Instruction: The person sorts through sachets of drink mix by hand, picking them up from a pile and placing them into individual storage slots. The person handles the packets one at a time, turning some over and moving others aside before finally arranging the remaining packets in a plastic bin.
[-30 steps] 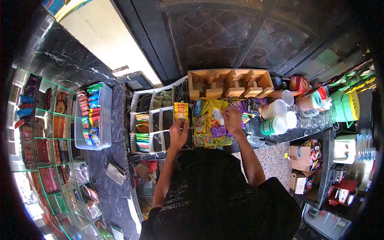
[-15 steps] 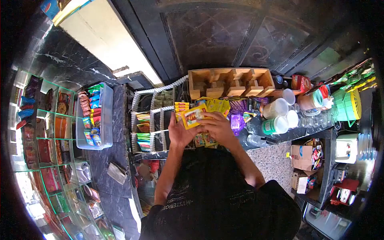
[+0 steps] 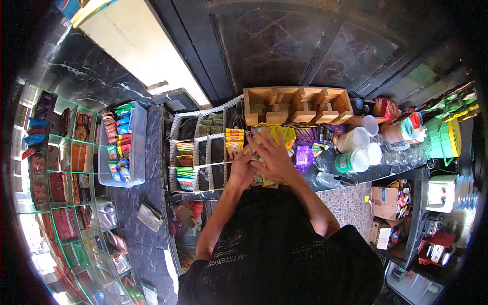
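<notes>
Both hands meet over the heap of yellow sachets (image 3: 281, 135) on the bench (image 3: 351, 175). The right hand (image 3: 274, 158) lies spread wide, covering most of them. The left hand (image 3: 241, 166) presses against it, and I cannot tell its grip because the fingers are hidden.

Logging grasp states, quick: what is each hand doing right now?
Left hand: curled at the yellow sachets, grip cannot be told.
Right hand: open, fingers spread flat over the sachets.
</notes>
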Action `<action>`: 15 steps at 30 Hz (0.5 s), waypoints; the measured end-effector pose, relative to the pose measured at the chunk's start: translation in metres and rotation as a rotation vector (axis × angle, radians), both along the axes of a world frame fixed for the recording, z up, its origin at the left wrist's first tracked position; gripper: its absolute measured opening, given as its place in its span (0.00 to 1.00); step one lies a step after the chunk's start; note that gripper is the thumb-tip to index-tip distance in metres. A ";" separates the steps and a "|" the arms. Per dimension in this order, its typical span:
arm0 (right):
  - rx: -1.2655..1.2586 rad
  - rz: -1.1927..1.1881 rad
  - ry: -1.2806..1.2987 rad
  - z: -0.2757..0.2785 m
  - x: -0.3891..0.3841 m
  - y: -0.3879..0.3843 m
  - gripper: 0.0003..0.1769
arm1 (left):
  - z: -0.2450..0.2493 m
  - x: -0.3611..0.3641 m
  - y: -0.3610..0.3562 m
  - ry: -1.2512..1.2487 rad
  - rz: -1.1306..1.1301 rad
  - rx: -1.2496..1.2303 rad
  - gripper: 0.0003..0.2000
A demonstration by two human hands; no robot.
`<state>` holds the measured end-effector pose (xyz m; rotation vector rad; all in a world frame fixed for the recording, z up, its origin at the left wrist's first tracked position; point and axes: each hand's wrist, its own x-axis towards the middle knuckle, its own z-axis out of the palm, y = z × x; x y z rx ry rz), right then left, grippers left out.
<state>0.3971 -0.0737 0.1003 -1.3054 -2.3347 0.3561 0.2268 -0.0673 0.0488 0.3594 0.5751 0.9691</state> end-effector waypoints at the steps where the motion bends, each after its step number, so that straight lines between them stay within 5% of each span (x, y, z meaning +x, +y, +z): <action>1: -0.034 -0.111 -0.017 -0.004 0.005 0.000 0.39 | -0.039 -0.006 0.003 -0.245 -0.048 0.010 0.20; 4: -0.094 -0.292 0.036 -0.039 0.038 0.009 0.35 | 0.014 0.003 -0.011 0.081 -0.053 -0.136 0.20; 8: -0.175 -0.457 0.371 -0.044 0.061 0.010 0.27 | 0.000 0.001 -0.018 0.061 -0.086 -0.044 0.20; 10: -0.768 -0.382 0.841 -0.031 0.055 0.003 0.28 | -0.001 0.004 -0.017 0.100 -0.107 0.006 0.22; 12: -0.653 -0.204 0.833 -0.033 0.050 0.001 0.26 | -0.001 0.007 -0.017 0.138 -0.122 0.065 0.24; 14: -0.692 -0.219 0.536 -0.026 0.051 -0.004 0.24 | 0.002 0.010 -0.017 0.549 -0.197 0.290 0.22; 15: -0.674 -0.174 0.665 -0.027 0.049 -0.003 0.19 | 0.006 0.007 -0.016 0.552 -0.195 0.290 0.22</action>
